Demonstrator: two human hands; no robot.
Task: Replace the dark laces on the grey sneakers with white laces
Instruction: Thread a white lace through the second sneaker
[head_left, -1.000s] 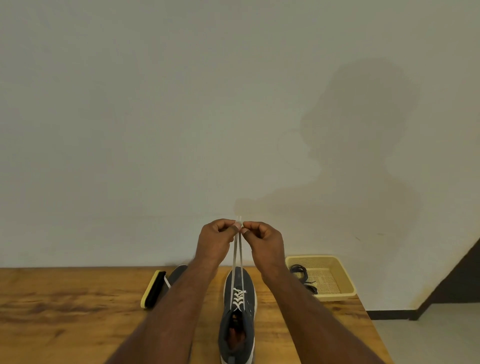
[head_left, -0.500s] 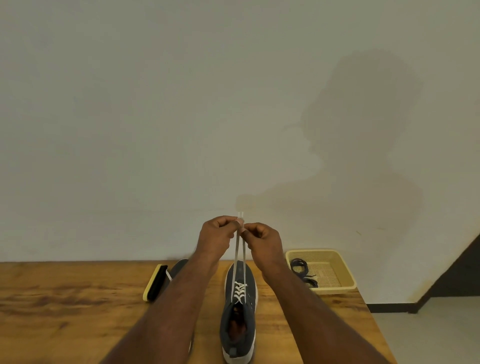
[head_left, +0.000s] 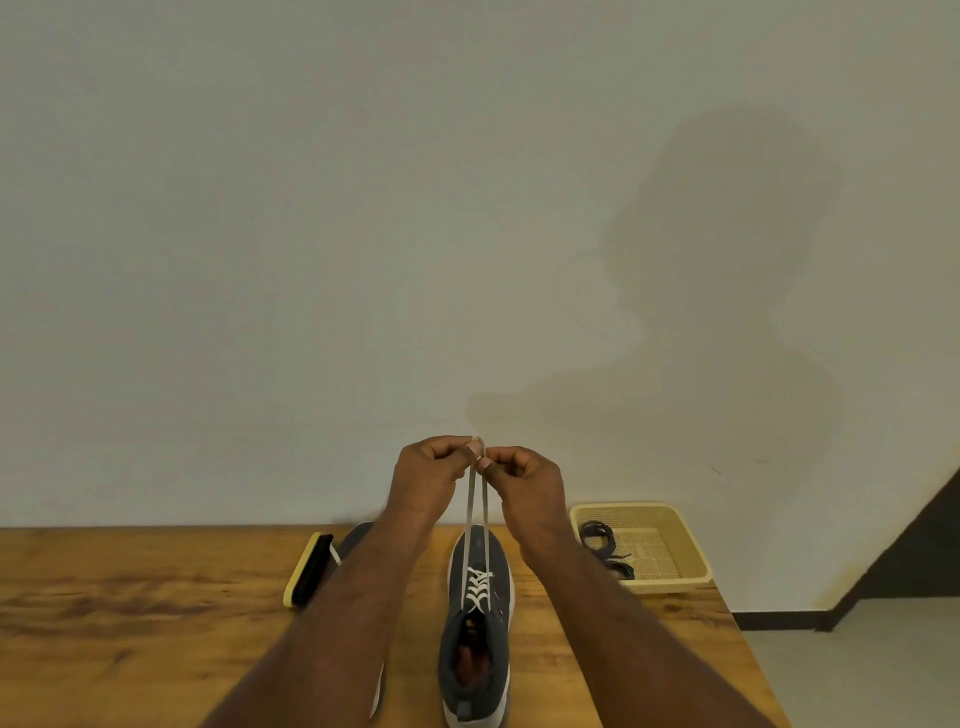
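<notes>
- Your left hand (head_left: 428, 480) and right hand (head_left: 527, 486) each pinch an end of the white flat lace (head_left: 477, 512), drawn taut above the surface (head_left: 130, 613).
- The grey knit sneaker (head_left: 478, 623) at 6 o'clock looks only partly laced.
- The second grey sneaker (head_left: 356, 538), at 7 o'clock, is mostly hidden.
- Dark laces (head_left: 602, 543) lie in the yellow plastic basket (head_left: 675, 525) at 4 o'clock.
</notes>
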